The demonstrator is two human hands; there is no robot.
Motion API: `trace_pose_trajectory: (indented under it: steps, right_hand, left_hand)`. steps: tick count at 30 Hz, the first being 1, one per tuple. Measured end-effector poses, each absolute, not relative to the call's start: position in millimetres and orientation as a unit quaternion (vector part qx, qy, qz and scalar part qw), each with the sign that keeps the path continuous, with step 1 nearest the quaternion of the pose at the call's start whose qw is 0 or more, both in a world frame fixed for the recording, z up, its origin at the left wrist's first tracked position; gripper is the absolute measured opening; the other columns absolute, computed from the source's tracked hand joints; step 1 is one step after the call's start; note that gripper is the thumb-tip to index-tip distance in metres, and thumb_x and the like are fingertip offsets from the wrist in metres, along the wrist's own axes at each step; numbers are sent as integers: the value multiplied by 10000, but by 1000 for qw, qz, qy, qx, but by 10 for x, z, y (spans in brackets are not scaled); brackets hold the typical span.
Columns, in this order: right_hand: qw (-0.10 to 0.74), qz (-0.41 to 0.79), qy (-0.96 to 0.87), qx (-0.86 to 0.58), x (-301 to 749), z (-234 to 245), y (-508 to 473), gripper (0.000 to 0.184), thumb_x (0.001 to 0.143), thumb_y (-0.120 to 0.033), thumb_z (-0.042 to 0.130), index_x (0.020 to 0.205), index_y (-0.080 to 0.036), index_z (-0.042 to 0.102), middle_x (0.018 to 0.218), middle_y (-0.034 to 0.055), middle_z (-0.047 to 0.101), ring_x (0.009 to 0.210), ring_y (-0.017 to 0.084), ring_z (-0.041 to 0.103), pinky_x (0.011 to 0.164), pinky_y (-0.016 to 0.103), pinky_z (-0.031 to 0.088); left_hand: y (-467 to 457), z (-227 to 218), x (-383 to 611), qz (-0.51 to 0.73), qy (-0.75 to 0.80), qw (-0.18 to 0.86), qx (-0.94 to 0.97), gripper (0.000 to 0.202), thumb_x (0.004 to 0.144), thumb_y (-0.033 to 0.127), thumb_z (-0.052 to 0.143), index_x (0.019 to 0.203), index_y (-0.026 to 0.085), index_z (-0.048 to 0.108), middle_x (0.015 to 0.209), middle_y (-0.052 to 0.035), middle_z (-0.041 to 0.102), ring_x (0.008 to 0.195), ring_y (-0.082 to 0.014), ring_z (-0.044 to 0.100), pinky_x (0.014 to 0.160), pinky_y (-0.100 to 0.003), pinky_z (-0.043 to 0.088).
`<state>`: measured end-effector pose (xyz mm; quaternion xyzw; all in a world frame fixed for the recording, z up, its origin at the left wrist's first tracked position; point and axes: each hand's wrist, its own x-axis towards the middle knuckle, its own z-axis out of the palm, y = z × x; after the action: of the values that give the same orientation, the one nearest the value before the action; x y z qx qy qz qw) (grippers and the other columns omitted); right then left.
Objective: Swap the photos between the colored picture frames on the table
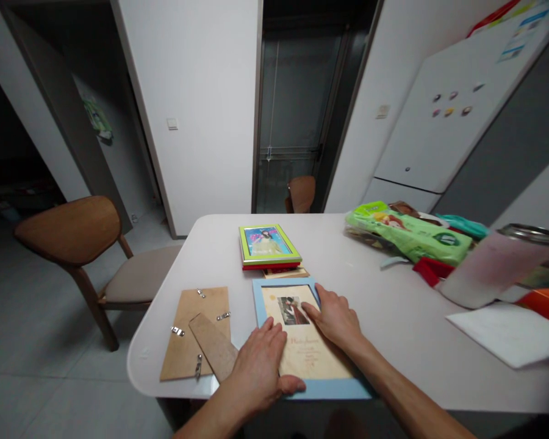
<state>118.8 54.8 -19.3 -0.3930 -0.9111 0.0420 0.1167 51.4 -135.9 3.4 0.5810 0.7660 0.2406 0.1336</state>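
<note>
Already the card (297, 350) lies inside the blue frame (324, 390), left hand (264, 361) and right hand (337, 316) resting open, backing board (178, 353) apart.

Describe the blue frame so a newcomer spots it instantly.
Find the white table. At its near edge, under the left hand and right hand, lies a picture frame around a cream sheet. Its blue colour sets it apart from the green frame beyond and the brown board on its left.
</note>
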Motion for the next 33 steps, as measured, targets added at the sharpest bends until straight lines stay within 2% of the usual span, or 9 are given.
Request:
trace_pose_trajectory:
  steps: [5, 8, 10, 13, 16, 21, 25, 28, 33]
  right_hand:
    - [176, 70, -906, -378, 1223, -70, 483, 494, 757, -417, 384, 1170, -146, 405, 1119, 144, 480, 957, 286, 449, 715, 399, 362]
    - [218, 130, -934, -252, 1139, 55, 51, 417, 782, -360, 369, 1117, -129, 463, 1114, 128, 496, 998, 230, 427, 814, 361, 324]
    - [191, 181, -950, -170, 1031, 119, -350, 380, 759, -365, 417, 1068, -162, 505, 1018, 96, 556, 945, 216, 450, 823, 359, 309]
    - [127, 202, -966, -100, 846, 106, -878, 494, 642, -437, 539, 1072, -198, 497, 917, 88, 569, 885, 247, 452, 778, 402, 314]
    - [110, 225, -963, -96, 711, -2, -1118, 549, 576, -360, 596, 1084, -189, 478, 948, 99, 521, 891, 247, 434, 777, 390, 324]
    - [125, 339, -928, -86, 789, 42, -1071, 556, 565, -189, 554, 1112, -196, 451, 965, 66, 468, 904, 185, 432, 784, 283, 360]
    - [153, 366, -915, -74, 1156, 315, -827, 451, 581, -141, 510, 1026, -209, 516, 917, 42, 470, 865, 159, 456, 774, 271, 383]
    - [165, 349, -917, -100, 1482, 420, -509, 388, 602, -139, 484, 981, -191, 550, 934, 50, 484, 886, 161, 470, 811, 296, 381]
    - [126, 294, -929, -184, 1850, 259, -34, 376, 649, -225, 466, 1009, -179, 566, 969, 78, 499, 913, 187, 490, 836, 330, 385]
  left_hand:
    - [-1959, -68, 135, 238, 821, 18, 519, 781, 625, 417, 627, 1264, 166, 254, 1347, -144, 221, 1238, -276, 152, 972, -499, 211]
    - [-2505, -253, -133, 191, 877, -52, 438, 815, 575, 419, 658, 1247, 139, 292, 1319, -196, 259, 1206, -340, 212, 920, -545, 266]
    - [-2748, -391, -203, 164, 878, -84, 441, 834, 550, 408, 675, 1246, 146, 298, 1304, -196, 293, 1185, -348, 260, 913, -540, 284]
    - [-2855, -546, -176, 154, 861, -134, 467, 806, 553, 289, 680, 1249, 181, 289, 1294, -162, 331, 1177, -316, 297, 915, -494, 322]
    - [-2838, -594, -167, 173, 844, -164, 480, 745, 556, 212, 675, 1220, 200, 336, 1251, -142, 405, 1137, -285, 376, 888, -433, 384]
    - [-2867, -439, -243, 207, 813, -174, 515, 656, 583, 321, 682, 1170, 219, 406, 1196, -139, 469, 1047, -255, 483, 824, -345, 450]
    - [-2653, -149, -32, 239, 790, -176, 537, 579, 684, 351, 598, 1199, 229, 364, 1259, -117, 402, 1113, -230, 416, 867, -334, 416]
    - [-2276, 13, 245, 276, 757, -156, 572, 512, 705, 366, 578, 1160, 201, 409, 1263, -139, 389, 1139, -231, 383, 885, -348, 404]
    - [-1681, -9, 541, 295, 747, -34, 595, 402, 701, 333, 581, 1047, 142, 501, 1227, -163, 428, 1133, -245, 390, 901, -392, 393]
